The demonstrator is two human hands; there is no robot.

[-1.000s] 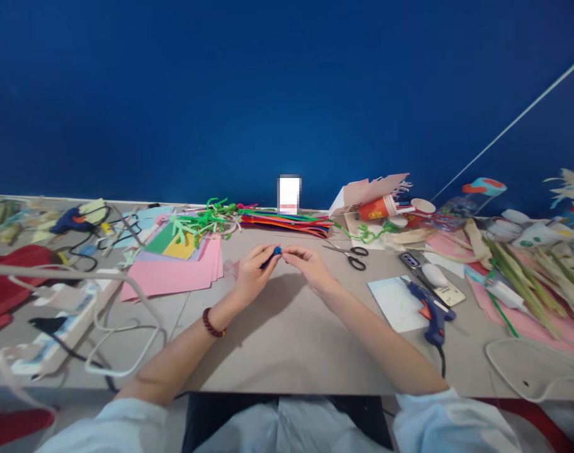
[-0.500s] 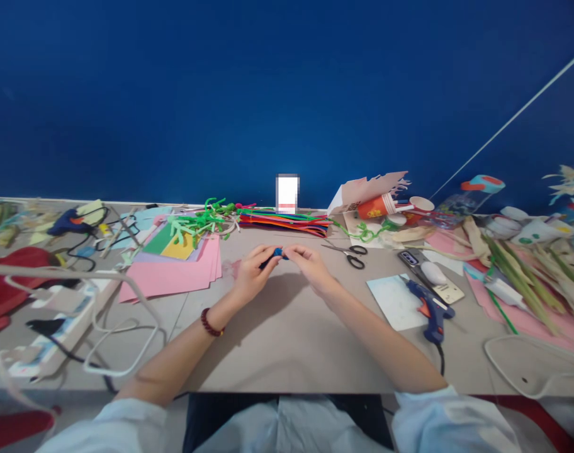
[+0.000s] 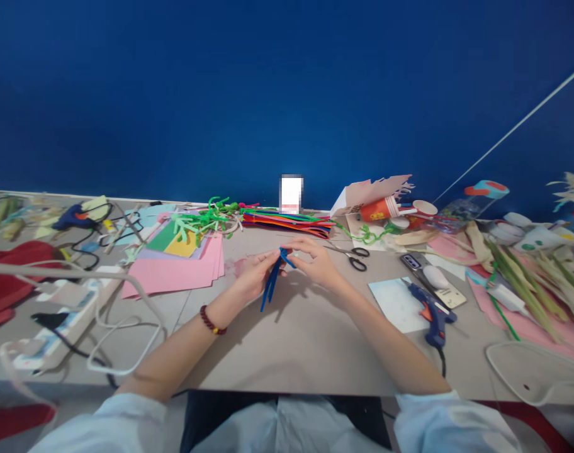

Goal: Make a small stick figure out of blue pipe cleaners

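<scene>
A blue pipe cleaner (image 3: pixel 272 281) is bent into a narrow loop, and its two long strands hang down toward the tabletop. My left hand (image 3: pixel 255 275) pinches it near the top. My right hand (image 3: pixel 318 263) curves just beside the bend, its fingertips at or very near the blue strand, though I cannot tell whether they grip it. Below the hands, the beige tabletop (image 3: pixel 306 333) carries their shadows. A dark red bead bracelet (image 3: pixel 210 319) circles my left wrist.
Pink craft paper sheets (image 3: pixel 171 277) lie to the left, with a bundle of coloured pipe cleaners (image 3: pixel 287 223) at the back. Black-handled scissors (image 3: pixel 353 258) lie to the right, near a blue hot glue gun (image 3: pixel 431 318). A white power strip (image 3: pixel 65 321) and cables sit front left.
The blue piece, earlier a small bunch between my fingertips, now shows as a long loop with strands hanging down. My hands have moved slightly apart and away from me.
</scene>
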